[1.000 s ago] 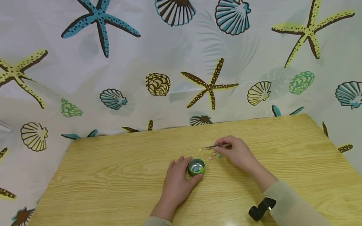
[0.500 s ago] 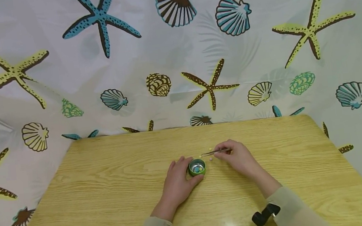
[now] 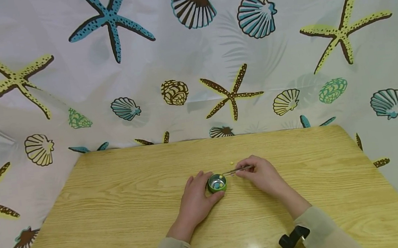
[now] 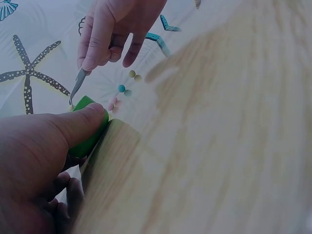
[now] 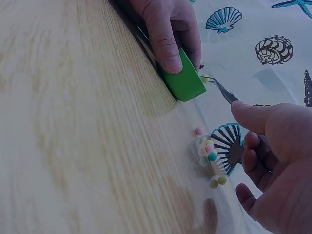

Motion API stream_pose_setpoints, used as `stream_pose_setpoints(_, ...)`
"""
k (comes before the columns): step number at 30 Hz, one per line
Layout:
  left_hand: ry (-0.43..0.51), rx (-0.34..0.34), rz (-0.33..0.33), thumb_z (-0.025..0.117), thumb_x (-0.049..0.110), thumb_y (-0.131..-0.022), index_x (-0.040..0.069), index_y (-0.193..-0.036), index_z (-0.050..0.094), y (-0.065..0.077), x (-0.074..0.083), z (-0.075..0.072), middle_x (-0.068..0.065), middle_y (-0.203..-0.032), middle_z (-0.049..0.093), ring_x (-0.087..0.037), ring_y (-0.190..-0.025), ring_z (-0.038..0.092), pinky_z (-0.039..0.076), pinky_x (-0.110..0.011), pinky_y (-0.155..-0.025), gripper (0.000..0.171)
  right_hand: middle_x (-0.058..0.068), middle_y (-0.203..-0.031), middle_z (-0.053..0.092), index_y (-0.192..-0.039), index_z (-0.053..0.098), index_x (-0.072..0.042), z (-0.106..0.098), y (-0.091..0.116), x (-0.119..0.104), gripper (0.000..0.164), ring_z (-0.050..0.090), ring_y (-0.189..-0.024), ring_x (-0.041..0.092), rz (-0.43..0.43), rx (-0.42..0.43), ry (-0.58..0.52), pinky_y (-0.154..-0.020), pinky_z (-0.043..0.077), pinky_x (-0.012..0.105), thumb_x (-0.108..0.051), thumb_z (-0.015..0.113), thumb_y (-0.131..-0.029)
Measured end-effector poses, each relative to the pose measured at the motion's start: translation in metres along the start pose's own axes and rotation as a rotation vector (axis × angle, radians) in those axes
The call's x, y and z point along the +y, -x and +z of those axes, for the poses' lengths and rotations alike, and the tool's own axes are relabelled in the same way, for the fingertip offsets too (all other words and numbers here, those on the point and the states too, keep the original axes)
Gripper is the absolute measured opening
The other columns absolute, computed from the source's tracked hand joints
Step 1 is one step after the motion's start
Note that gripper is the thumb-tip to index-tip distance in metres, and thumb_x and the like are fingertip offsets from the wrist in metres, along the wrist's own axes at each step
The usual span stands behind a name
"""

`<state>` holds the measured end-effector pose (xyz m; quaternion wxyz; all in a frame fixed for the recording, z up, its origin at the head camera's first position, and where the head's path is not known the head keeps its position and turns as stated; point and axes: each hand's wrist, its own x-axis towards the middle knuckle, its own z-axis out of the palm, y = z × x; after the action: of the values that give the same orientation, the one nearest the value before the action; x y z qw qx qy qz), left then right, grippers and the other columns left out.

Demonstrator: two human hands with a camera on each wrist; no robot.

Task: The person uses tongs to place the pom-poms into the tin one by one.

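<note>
Patterned cloth [image 3: 155,59], printed with starfish and shells, hangs behind a wood-grain table [image 3: 121,214]. Right hand [image 3: 261,174] pinches metal tweezers [image 5: 225,92] between thumb and fingers, well back from the points; remaining fingers loosely bent underneath. Tweezers run leftward from the fingers, slim end toward the person's left, slightly bent at the tip. Held bead [image 5: 204,78], pale yellow, sits at that tip. Key relation: cup [image 5: 187,87] lies to the left of the right hand and a little nearer the body, so the tweezers' long axis points at its mouth. Held bead shows at the cup's far right rim, apparently just above it; whether it is clear inside the lip, cannot tell. Left hand [image 3: 197,200] is the one at the cup, thumb on the near side, fingers around the far side, gripping it upright. Inside, a blue bead [image 3: 217,185] and a yellow one. Farther out, under and beyond the tweezers, loose beads on the table: pink bead [image 5: 199,130] nearest the cup, a teal bead [image 5: 212,156] among others crowded together, then a stray yellow bead [image 5: 222,180] apart. Exact count unclear, reflections doubling them.
</note>
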<state>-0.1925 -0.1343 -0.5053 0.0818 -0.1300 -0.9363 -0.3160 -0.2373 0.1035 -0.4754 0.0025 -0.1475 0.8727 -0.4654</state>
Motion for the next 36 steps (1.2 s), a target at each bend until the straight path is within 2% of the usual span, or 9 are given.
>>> stream_pose_setpoints(12,-0.002,-0.003,-0.004,0.079,0.044,-0.088,0.007,-0.140,0.058,0.000,-0.001,0.001,-0.010,-0.140,0.059,-0.030,-0.143,0.040,0.017,-0.047,-0.124,0.067,-0.008,-0.093,0.065,-0.099,0.077,-0.025,0.003,0.000,0.003,0.008,0.059,-0.085,0.016,-0.011,-0.016,0.005,-0.075,0.051,0.035,-0.027,0.077,-0.092)
stream_pose_setpoints(22,-0.007,-0.010,-0.009,0.078,0.044,-0.088,0.007,-0.141,0.057,-0.001,-0.001,0.001,-0.010,-0.140,0.059,-0.030,-0.143,0.040,0.017,-0.046,-0.124,0.068,-0.007,-0.095,0.065,-0.101,0.077,-0.023,0.001,0.001,0.002,0.010,0.059,-0.085,0.014,0.003,-0.008,0.002,-0.074,0.052,0.032,-0.026,0.078,-0.091)
stream_pose_setpoints(36,-0.009,-0.014,-0.018,0.078,0.045,-0.087,0.007,-0.142,0.057,0.000,-0.001,0.001,-0.009,-0.140,0.059,-0.029,-0.143,0.040,0.017,-0.045,-0.124,0.069,-0.001,-0.104,0.065,-0.107,0.075,-0.023,-0.011,-0.004,0.010,0.014,0.059,-0.087,0.019,0.085,0.072,-0.064,-0.069,0.051,0.035,-0.030,0.074,-0.095)
